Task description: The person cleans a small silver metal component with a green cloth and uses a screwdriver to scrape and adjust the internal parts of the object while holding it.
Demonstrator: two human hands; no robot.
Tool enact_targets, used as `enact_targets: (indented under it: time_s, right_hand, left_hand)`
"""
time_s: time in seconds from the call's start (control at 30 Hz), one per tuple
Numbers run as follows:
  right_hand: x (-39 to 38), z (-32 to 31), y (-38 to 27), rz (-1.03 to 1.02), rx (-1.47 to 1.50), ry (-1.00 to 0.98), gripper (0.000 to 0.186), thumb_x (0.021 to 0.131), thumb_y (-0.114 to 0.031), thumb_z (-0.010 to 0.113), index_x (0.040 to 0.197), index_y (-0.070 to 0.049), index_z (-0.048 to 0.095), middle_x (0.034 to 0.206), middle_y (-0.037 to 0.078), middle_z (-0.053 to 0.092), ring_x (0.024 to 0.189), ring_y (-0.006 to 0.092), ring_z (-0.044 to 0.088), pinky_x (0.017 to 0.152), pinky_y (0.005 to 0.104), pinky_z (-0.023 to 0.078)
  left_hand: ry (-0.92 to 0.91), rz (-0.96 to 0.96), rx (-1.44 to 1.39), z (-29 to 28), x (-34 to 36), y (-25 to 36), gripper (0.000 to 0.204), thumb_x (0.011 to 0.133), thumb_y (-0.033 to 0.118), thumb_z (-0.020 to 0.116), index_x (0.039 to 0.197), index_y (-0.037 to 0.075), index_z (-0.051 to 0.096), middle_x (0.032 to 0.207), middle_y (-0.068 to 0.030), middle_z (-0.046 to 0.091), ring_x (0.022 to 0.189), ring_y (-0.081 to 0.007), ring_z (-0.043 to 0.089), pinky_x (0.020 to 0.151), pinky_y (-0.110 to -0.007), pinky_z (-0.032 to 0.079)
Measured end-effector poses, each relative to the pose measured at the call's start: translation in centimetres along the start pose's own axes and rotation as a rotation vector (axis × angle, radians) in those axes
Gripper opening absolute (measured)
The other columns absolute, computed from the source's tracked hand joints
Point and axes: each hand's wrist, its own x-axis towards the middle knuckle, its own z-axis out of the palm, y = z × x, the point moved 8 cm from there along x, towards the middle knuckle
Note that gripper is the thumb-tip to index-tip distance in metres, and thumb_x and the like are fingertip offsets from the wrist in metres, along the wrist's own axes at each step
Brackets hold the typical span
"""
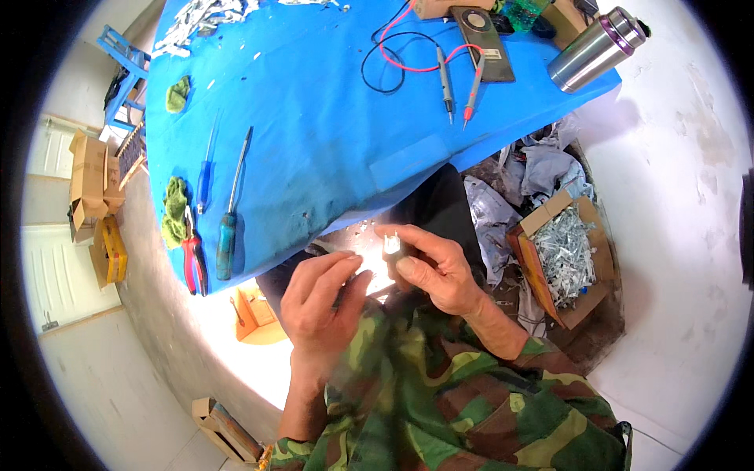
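Observation:
My right hand (pixel 441 275) grips a small dark block with a bright metallic or white end (pixel 391 245), held between thumb and fingers above my lap. Its exact kind is hard to make out in the glare. Just left of it hovers my left hand (pixel 320 298), fingers bent and a gap showing between thumb and fingertips; I see nothing in it. Both hands are in front of the blue-covered table's (pixel 314 169) near edge.
On the table lie a teal screwdriver (pixel 226 243), a blue screwdriver (pixel 204 187), red-handled pliers (pixel 192 263), green rags (pixel 174 212), meter probes (pixel 445 82), a dark flat device (pixel 495 67) and a steel flask (pixel 593 55). A carton (pixel 542 275) of metallic scraps stands at right.

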Motion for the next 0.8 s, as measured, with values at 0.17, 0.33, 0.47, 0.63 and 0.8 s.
enact_targets:
  time_s: [0.17, 0.33, 0.47, 0.63, 0.8]
  right_hand:
    - [-0.1, 1.2, 0.3, 0.074, 0.078, -0.080, 0.046, 0.108, -0.015, 0.055, 0.153, -0.002, 0.056, 0.093, -0.001, 0.063, 0.076, 0.0063, 0.054, 0.067, 0.0239, 0.048]
    - [-0.1, 2.4, 1.0, 0.093, 0.068, -0.112, 0.047, 0.109, -0.017, 0.053, 0.153, -0.002, 0.055, 0.088, 0.000, 0.062, 0.072, 0.0073, 0.055, 0.064, 0.0241, 0.046]
    - [-0.1, 2.7, 0.7, 0.074, -0.007, -0.125, 0.047, 0.109, -0.017, 0.053, 0.153, -0.001, 0.055, 0.085, 0.001, 0.063, 0.070, 0.0073, 0.055, 0.063, 0.0247, 0.047]
    - [-0.1, 2.9, 0.8, 0.086, -0.038, -0.145, 0.046, 0.108, -0.015, 0.054, 0.151, 0.000, 0.057, 0.085, 0.001, 0.064, 0.070, 0.0070, 0.056, 0.064, 0.0245, 0.048]
    - [0.1, 3.2, 0.2, 0.092, -0.098, -0.139, 0.043, 0.105, -0.007, 0.056, 0.147, 0.001, 0.060, 0.086, 0.000, 0.064, 0.073, 0.0070, 0.056, 0.066, 0.0255, 0.049]
  left_hand:
    - [0.018, 0.020, 0.001, -0.2, 0.1, 0.5, 0.027, 0.080, -0.001, 0.085, 0.104, 0.003, 0.075, 0.102, -0.0114, 0.075, 0.088, -0.0297, 0.072, 0.075, -0.038, 0.057]
    - [0.026, 0.120, 0.000, -0.2, -0.1, 0.9, 0.025, 0.082, -0.003, 0.083, 0.105, 0.003, 0.076, 0.102, -0.0114, 0.075, 0.087, -0.0287, 0.072, 0.073, -0.037, 0.058]
    - [-0.015, 0.120, 0.022, -0.1, -0.5, 0.4, 0.026, 0.082, -0.003, 0.084, 0.107, 0.001, 0.076, 0.105, -0.0126, 0.077, 0.091, -0.0285, 0.075, 0.078, -0.036, 0.060]
    - [-0.037, 0.168, 0.068, -0.6, -0.7, 0.6, 0.027, 0.082, -0.004, 0.083, 0.108, 0.002, 0.075, 0.105, -0.0125, 0.076, 0.088, -0.0279, 0.074, 0.074, -0.036, 0.060]
    - [-0.070, 0.274, 0.181, -0.6, -1.3, 1.0, 0.032, 0.079, -0.002, 0.080, 0.110, 0.002, 0.074, 0.106, -0.0116, 0.075, 0.086, -0.0269, 0.073, 0.071, -0.036, 0.059]
